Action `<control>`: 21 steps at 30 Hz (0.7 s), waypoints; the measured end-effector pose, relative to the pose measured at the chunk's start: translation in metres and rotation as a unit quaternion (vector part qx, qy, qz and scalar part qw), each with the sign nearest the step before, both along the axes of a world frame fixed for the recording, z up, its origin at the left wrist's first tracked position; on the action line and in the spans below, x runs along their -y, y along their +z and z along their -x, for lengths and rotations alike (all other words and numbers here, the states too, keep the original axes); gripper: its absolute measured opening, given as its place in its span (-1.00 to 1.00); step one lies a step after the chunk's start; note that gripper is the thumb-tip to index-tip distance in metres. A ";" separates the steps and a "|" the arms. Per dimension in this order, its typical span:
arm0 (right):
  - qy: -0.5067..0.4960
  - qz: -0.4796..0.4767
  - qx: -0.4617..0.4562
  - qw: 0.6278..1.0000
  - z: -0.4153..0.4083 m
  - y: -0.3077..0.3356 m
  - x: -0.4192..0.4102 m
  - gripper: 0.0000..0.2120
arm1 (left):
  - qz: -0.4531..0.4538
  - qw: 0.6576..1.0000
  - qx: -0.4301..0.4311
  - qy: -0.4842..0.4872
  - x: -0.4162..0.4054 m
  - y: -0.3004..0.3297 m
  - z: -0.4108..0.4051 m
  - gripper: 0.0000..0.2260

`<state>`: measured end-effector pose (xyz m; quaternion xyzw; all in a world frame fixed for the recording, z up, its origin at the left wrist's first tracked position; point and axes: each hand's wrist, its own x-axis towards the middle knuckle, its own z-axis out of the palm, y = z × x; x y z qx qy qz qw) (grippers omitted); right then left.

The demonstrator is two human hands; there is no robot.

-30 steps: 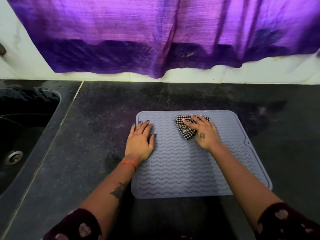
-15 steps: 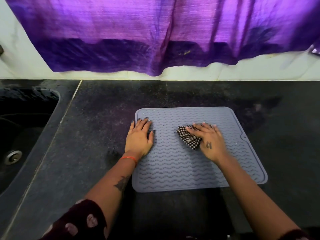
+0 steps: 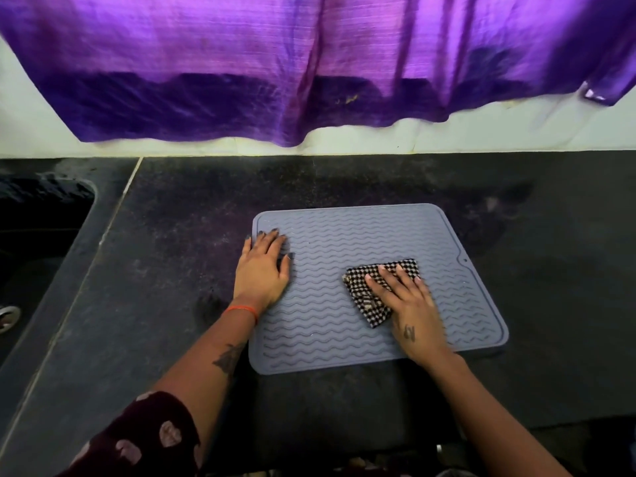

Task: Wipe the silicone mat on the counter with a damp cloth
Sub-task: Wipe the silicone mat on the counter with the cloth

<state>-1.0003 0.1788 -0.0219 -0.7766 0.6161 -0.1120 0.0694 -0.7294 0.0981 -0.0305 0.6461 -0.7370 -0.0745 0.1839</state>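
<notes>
Two hands are on the silicone mat (image 3: 347, 304), which lies flat on the dark worktop (image 3: 172, 270), nearer its front edge than the back wall. I have the checked cloth (image 3: 361, 297) folded into a pad under my right hand (image 3: 409, 311), toward the mat's right side. The fingers lie straight and slightly fanned over it, pressing down rather than gripping — a flat palm, I judge, spreads pressure across the wavy ribs. My left hand (image 3: 263, 273) rests on the mat's left edge, fingers straight and close together, thumb out — it looks placed to pin the mat so it cannot slide with the rubbing. Off at the worktop's left end sits the sink (image 3: 38, 235), its drain just showing. Behind, a purple curtain (image 3: 309, 63) hangs down the pale wall, clear of the work.
</notes>
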 end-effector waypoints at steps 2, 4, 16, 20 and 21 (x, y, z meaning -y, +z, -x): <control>0.002 -0.017 0.005 1.000 0.000 0.004 0.005 -0.27 | 0.001 1.000 -0.001 -0.001 0.000 0.000 0.000 -0.49; 0.008 -0.036 0.011 0.999 0.001 0.014 0.009 -0.28 | 0.002 1.000 -0.001 -0.003 0.000 0.001 0.000 -0.49; 0.033 -0.022 0.064 0.997 0.019 0.020 -0.009 -0.47 | 0.000 1.000 -0.005 -0.002 -0.002 0.000 0.000 -0.48; 0.022 0.035 0.068 0.997 0.022 0.011 -0.027 -0.49 | 0.009 1.000 -0.011 -0.003 -0.004 0.001 0.000 -0.49; 0.025 0.030 0.067 0.997 0.022 0.004 -0.033 -0.44 | 0.008 1.000 -0.012 -0.003 -0.004 0.001 0.000 -0.49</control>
